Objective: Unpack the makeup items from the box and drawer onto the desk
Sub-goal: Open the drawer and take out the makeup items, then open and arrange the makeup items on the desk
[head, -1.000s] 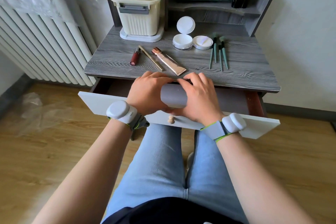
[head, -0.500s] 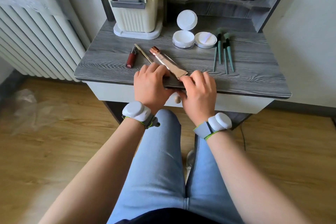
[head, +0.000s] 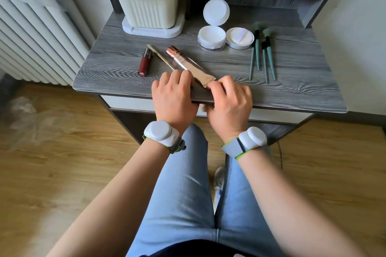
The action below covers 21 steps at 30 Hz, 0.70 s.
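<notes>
Bare forearms are seen, with no sleeves. A rounded white plastic sensor pod on a grey strap edged in lime green [head: 160, 134] is worn just behind the left hand [head: 174, 100]; a matching one [head: 249, 139] is worn just behind the right hand [head: 229, 106]. Light blue denim jeans [head: 188, 194] and a dark top hem [head: 198, 249] are worn.

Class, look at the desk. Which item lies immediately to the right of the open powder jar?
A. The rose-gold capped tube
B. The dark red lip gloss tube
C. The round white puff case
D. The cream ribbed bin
C: the round white puff case sits right beside the open powder jar, between it and the green brushes.
</notes>
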### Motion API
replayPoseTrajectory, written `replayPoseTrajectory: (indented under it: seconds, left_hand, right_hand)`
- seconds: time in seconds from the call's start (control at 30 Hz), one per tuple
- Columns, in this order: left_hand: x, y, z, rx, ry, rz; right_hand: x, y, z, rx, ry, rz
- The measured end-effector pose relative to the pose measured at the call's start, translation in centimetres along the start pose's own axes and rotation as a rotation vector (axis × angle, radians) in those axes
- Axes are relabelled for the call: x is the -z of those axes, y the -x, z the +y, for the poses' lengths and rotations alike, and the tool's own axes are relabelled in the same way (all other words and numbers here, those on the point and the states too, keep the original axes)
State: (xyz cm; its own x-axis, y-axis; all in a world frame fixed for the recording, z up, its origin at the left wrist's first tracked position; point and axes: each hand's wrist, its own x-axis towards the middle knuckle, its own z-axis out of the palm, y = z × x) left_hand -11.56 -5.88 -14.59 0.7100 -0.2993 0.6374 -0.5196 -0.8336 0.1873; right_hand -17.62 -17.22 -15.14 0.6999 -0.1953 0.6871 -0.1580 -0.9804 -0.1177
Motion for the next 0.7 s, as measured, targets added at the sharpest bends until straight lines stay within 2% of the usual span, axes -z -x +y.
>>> replayPoseTrajectory:
  seconds: [0.1, 0.17, 0.23, 0.3, 0.4, 0.47, 0.57, 0.7]
  left_hand:
    - [1.2, -0.6, -0.6, -0.024, 0.078, -0.125]
    - [2.6, -1.3, -1.1, -0.031, 0.202, -0.277]
    - [4.2, -2.3, -1.7, 0.028, 0.377, -0.462]
    - [5.6, -3.5, -1.9, 0.122, 0.573, -0.573]
    - [6.0, -4.9, -2.2, 0.230, 0.700, -0.483]
    - [5.7, -5.7, -2.4, 0.260, 0.627, -0.397]
    - [4.7, -6.4, -2.4, 0.289, 0.515, -0.352]
    - [3.9, -6.3, -2.4, 0.313, 0.493, -0.302]
  right_hand:
    - [0.9, -0.2, 0.1, -0.036, -0.115, -0.094]
    - [1.8, -0.7, 0.3, -0.057, -0.259, -0.166]
    - [2.8, -1.5, 0.5, -0.073, -0.411, -0.243]
    - [3.6, -2.7, 0.9, -0.176, -0.554, -0.281]
    - [3.3, -5.1, 1.1, -0.269, -0.550, -0.282]
    - [2.6, -6.6, 0.7, -0.240, -0.500, -0.356]
    - [1.3, -7.7, -0.6, -0.160, -0.406, -0.468]
    - [0.2, -8.2, -2.1, -0.128, -0.283, -0.411]
